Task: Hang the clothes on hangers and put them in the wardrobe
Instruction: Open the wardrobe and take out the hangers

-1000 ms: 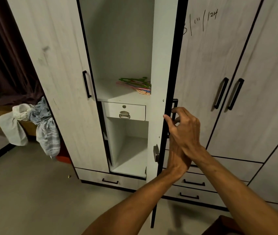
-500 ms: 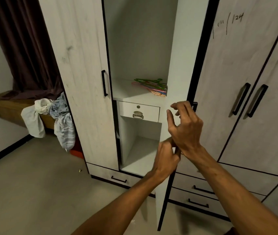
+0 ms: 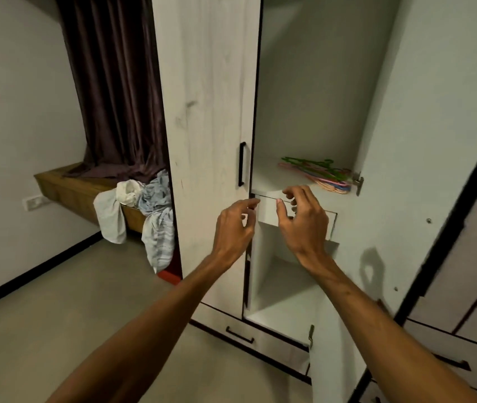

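Note:
The wardrobe [image 3: 208, 112] stands with its right-hand door [image 3: 400, 170] swung wide. A stack of coloured plastic hangers [image 3: 318, 174] lies on the inner shelf [image 3: 269, 175]. A pile of white and grey clothes [image 3: 141, 210] hangs over a wooden bench at the left. My left hand [image 3: 233, 228] and my right hand [image 3: 304, 219] hover in front of the small inner drawer [image 3: 267, 212], below the hangers. Both have loosely curled fingers and hold nothing.
A wooden bench [image 3: 66, 184] runs along the left wall under a dark curtain [image 3: 115, 82]. The wardrobe's left door [image 3: 202, 170] stays closed, with a black handle [image 3: 241, 164]. Bottom drawers [image 3: 240, 334] sit near the floor. More closed doors stand at the right edge.
The door has swung fully open to the right. Both hands have let go of its edge and moved left, in front of the inner drawer. The camera has moved closer.

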